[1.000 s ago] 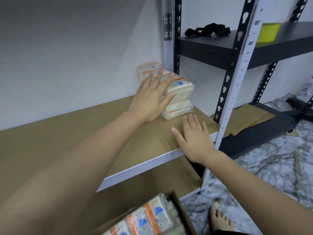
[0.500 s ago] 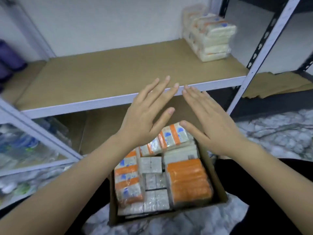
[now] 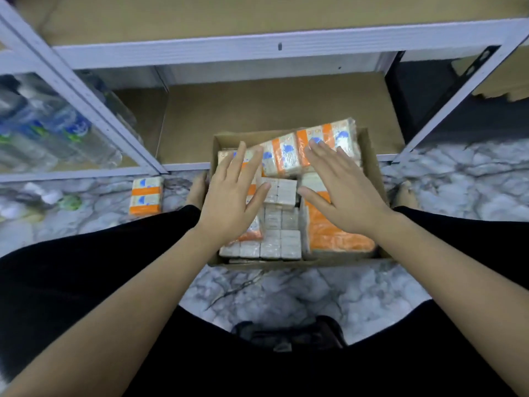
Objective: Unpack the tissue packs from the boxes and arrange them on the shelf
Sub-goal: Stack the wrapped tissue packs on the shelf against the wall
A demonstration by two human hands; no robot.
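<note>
your left hand [image 3: 232,196] and right hand [image 3: 340,193] hover flat over the open cardboard box [image 3: 369,156] on the marble floor [image 3: 286,293], fingers spread apart and clamped on nothing; whether the fingertips touch the wrapping below, the view does not settle; the box sits between your knees, just in front of the shelf's bottom board [image 3: 274,110];

as to progress, you look to be early in the job; the box reads as nearly full, with small packs stood on end down the middle [image 3: 279,227], an orange-faced bundle [image 3: 337,239] along the right side and more under your left palm; the part of the shelf in view carries no tissue, and one bundle [image 3: 146,194] lies loose on the floor left of the box; so most of the unpacking is left;

the likeliest next pick is the top bundle [image 3: 306,151], lying tilted across the far end of the box; its long axis runs left to right, the right end raised and resting near the far right corner, printed face up toward you; your right fingertips lie over its near edge.
</note>
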